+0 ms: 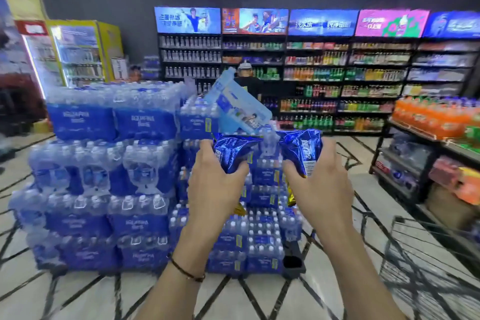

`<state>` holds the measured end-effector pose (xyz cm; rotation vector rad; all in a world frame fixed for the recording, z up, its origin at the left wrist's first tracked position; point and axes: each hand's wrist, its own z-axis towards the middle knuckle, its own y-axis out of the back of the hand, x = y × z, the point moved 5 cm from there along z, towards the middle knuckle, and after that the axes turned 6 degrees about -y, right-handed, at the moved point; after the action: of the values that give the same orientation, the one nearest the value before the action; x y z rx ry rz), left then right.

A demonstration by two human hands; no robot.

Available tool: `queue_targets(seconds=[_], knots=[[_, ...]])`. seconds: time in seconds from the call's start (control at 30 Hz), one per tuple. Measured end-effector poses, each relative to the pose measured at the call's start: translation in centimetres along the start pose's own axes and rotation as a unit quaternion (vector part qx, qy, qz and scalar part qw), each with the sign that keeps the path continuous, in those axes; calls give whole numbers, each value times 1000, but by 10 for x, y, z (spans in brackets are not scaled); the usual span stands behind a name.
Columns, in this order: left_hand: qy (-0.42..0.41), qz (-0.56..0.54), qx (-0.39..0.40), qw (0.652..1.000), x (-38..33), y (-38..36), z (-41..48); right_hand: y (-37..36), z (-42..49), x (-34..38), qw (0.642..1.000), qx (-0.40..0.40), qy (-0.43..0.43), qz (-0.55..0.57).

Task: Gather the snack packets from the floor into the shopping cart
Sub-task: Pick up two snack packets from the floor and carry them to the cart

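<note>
My left hand (214, 184) is raised in the middle of the view and grips a shiny blue snack packet (233, 152). My right hand (318, 182) is level with it and grips a second blue snack packet (302, 149). A gold packet edge (291, 196) pokes out below the right hand, and another gold edge (240, 209) shows beside the left wrist. The black wire shopping cart (426, 262) stands at the lower right, below and to the right of my right hand. Its inside is mostly out of frame.
A tall stack of blue shrink-wrapped water bottle packs (109, 176) on a pallet stands straight ahead, with one pale blue pack (237, 104) tilted on top. Drink shelves (345, 80) line the back wall, a rack (428, 153) stands at right, and a person (246, 78) stands behind the stack.
</note>
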<state>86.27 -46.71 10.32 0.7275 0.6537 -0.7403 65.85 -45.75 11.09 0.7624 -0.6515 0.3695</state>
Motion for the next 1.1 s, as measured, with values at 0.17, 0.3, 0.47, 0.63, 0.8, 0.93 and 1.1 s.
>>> queue_targets(seconds=[0.17, 0.3, 0.47, 0.63, 0.8, 0.93, 1.1], knots=[[-28, -42, 93, 994, -65, -134, -25, 78, 44, -119, 996, -39, -56, -58], [-50, -78, 158, 983, -131, -254, -61, 158, 76, -232, 985, -82, -118, -94], [-53, -141, 249, 957, -204, -378, -107, 240, 98, -344, 962, -127, -190, -150], [-48, -157, 318, 934, -236, -483, -134, 283, 123, -432, 940, -158, -247, -173], [-40, -157, 364, 917, -238, -585, -147, 271, 148, -512, 925, -146, -295, -191], [-11, -179, 408, 895, -226, -675, -145, 256, 182, -574, 910, -131, -328, -218], [7, -167, 451, 877, -221, -775, -127, 244, 240, -637, 884, -114, -376, -253]])
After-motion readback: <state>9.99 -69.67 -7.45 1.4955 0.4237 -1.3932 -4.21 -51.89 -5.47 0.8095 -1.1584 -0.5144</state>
